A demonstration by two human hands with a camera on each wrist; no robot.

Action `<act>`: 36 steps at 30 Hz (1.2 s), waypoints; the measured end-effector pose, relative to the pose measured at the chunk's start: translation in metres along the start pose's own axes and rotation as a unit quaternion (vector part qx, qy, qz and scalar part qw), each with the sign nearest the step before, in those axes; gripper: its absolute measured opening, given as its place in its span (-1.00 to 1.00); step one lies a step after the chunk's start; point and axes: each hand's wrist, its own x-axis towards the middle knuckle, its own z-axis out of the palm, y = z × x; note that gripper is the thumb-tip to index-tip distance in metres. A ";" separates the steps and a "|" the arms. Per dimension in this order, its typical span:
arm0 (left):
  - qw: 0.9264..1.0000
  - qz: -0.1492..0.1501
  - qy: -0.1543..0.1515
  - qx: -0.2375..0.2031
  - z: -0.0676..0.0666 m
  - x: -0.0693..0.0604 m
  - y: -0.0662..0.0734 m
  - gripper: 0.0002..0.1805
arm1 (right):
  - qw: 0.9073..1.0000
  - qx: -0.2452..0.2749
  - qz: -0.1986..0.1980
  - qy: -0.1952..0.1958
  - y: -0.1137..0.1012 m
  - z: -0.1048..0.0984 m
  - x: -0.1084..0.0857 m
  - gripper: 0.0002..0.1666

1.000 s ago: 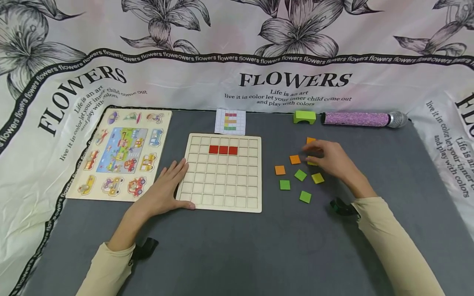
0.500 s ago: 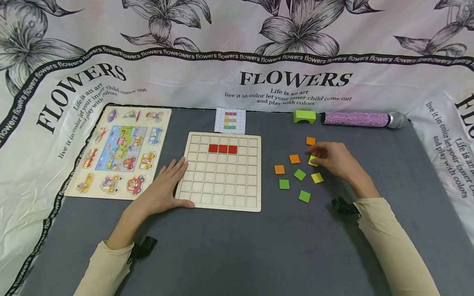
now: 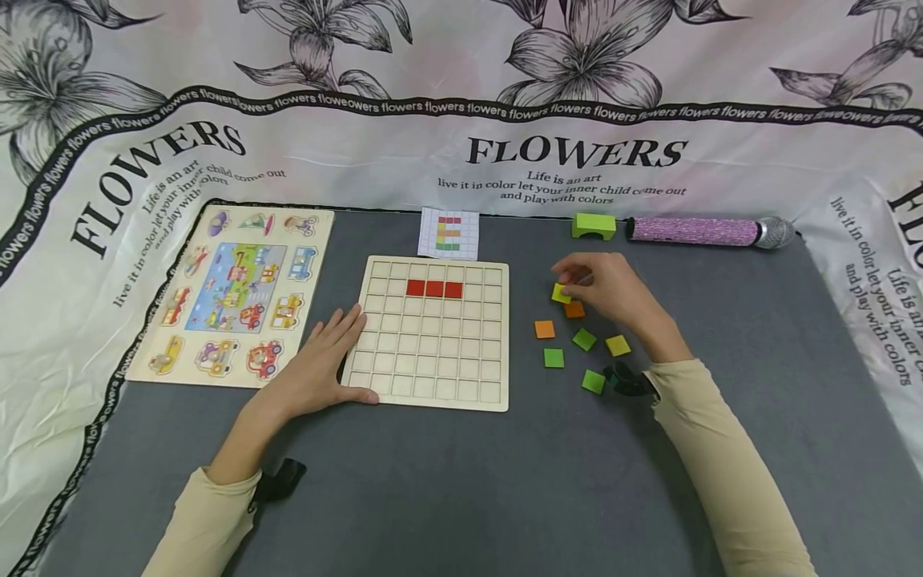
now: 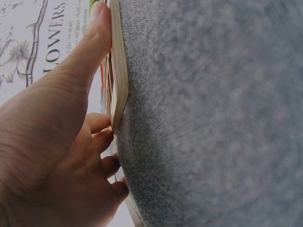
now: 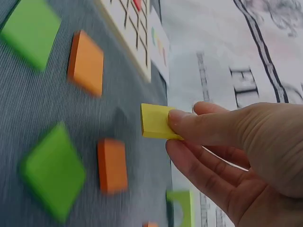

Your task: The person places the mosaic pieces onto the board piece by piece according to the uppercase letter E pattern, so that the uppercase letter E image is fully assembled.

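Pinching right hand (image 3: 613, 293): 1 yellow tile (image 5: 155, 121) right of grid board (image 3: 427, 345), ideally levelling.
Left hand (image 3: 314, 373): spreading, touching grid board.

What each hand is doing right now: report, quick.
Left hand: open, fingers spread, touching the grid board.
Right hand: closed, pinching a yellow tile.

Beige slvs (image 3: 728, 469) w/ blk wrist gear (image 3: 284, 479)

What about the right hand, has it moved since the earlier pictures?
Yes. In the head view, the right hand has moved left, closer to the grid board, carrying a yellow tile.
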 end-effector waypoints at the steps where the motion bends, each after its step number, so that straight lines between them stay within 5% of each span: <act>1: 1.000 0.001 0.000 0.000 0.000 0.000 0.000 0.36 | 1.000 0.001 -0.004 -0.003 -0.004 0.003 0.003 -0.66; 7: 1.000 0.000 0.001 0.004 0.000 0.001 0.000 0.36 | 0.999 0.024 -0.033 -0.021 -0.027 0.022 0.022 -0.66; 19: 1.000 0.000 -0.002 0.003 -0.001 0.001 0.002 0.36 | 0.985 0.150 -0.086 -0.021 -0.061 0.081 0.058 -0.74; 32: 1.000 -0.002 0.001 0.003 -0.001 0.001 0.001 0.35 | 0.982 0.160 -0.097 0.027 -0.102 0.128 0.076 -0.82; 36: 1.000 -0.003 0.000 0.003 -0.001 0.001 0.002 0.36 | 0.989 0.119 -0.088 0.017 -0.111 0.136 0.080 -0.82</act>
